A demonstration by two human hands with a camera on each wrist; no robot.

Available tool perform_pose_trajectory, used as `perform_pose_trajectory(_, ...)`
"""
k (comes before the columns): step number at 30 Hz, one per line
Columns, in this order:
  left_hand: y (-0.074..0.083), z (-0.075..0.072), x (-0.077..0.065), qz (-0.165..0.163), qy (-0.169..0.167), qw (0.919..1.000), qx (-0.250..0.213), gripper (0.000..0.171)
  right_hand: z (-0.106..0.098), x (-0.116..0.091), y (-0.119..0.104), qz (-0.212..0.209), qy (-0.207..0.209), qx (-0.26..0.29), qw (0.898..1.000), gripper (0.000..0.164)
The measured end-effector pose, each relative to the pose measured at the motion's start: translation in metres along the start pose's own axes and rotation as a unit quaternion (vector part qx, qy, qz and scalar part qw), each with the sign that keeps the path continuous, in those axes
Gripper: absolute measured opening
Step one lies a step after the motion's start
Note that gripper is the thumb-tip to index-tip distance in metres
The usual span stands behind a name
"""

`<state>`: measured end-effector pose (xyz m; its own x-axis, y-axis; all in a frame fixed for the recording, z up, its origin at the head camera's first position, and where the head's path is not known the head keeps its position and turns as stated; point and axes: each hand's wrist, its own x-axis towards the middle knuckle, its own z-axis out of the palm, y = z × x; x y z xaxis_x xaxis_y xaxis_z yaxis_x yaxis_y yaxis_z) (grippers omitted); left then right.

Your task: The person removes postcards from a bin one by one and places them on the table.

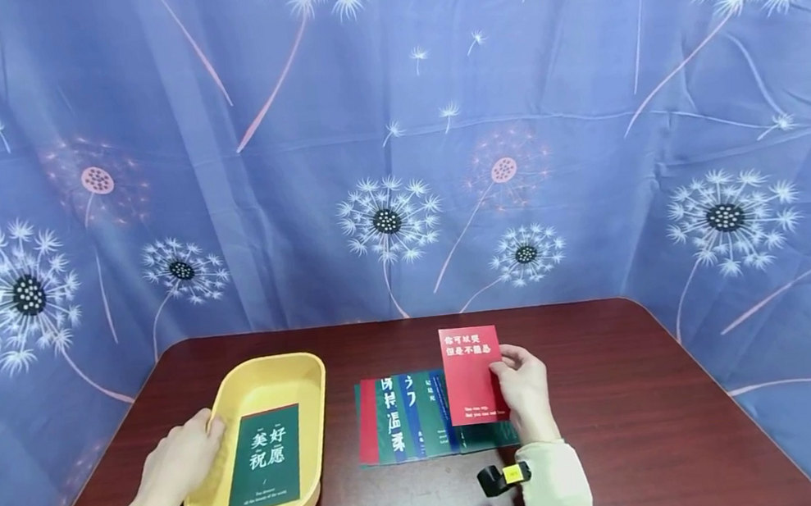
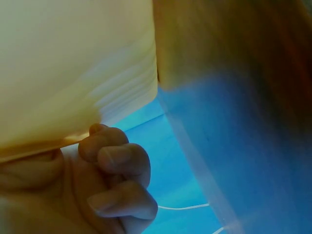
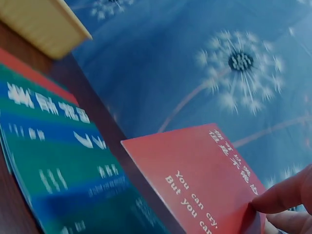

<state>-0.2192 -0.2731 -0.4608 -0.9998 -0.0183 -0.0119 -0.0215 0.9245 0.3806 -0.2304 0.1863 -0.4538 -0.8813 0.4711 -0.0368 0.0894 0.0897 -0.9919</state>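
A red card (image 1: pixel 472 378) with white lettering is pinched at its right edge by my right hand (image 1: pixel 526 389), held above a fanned row of cards (image 1: pixel 411 417) in green, blue and red. In the right wrist view the thumb presses on the face of the red card (image 3: pixel 190 180). My left hand (image 1: pixel 179 466) grips the left rim of a yellow tray (image 1: pixel 316 460); in the left wrist view its fingers (image 2: pixel 119 156) curl at the rim. Inside the tray lies a green card (image 1: pixel 264 462) with white characters.
The dark red-brown table (image 1: pixel 639 426) carries the tray on the left and the card row in the middle. Behind it hangs a blue curtain (image 1: pixel 298 215) with a dandelion print. A black wrist camera (image 1: pixel 502 478) sits by the right sleeve.
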Motion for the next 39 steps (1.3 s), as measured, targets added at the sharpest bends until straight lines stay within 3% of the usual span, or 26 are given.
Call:
perform_pose_trajectory(7,0.001,-0.003,-0.003,-0.001,0.003,1.0,-0.002,0.036,-0.023,0.009,0.015,-0.001,0.003,-0.056,0.998,0.031)
perform_pose_trajectory(16,0.001,-0.001,-0.002,0.005,0.012,0.9999,-0.005,0.036,-0.035,0.012,0.029,-0.021,-0.01,-0.163,0.986,0.034)
perform_pose_trajectory(26,0.0,-0.001,-0.002,0.006,0.007,1.0,-0.003,0.036,-0.029,0.011,0.034,-0.019,-0.007,-0.192,0.981,0.035)
perform_pose_trajectory(39,0.002,-0.002,-0.003,0.005,0.005,1.0,-0.002,0.037,-0.032,0.005,0.021,-0.022,-0.015,-0.237,0.971,0.036)
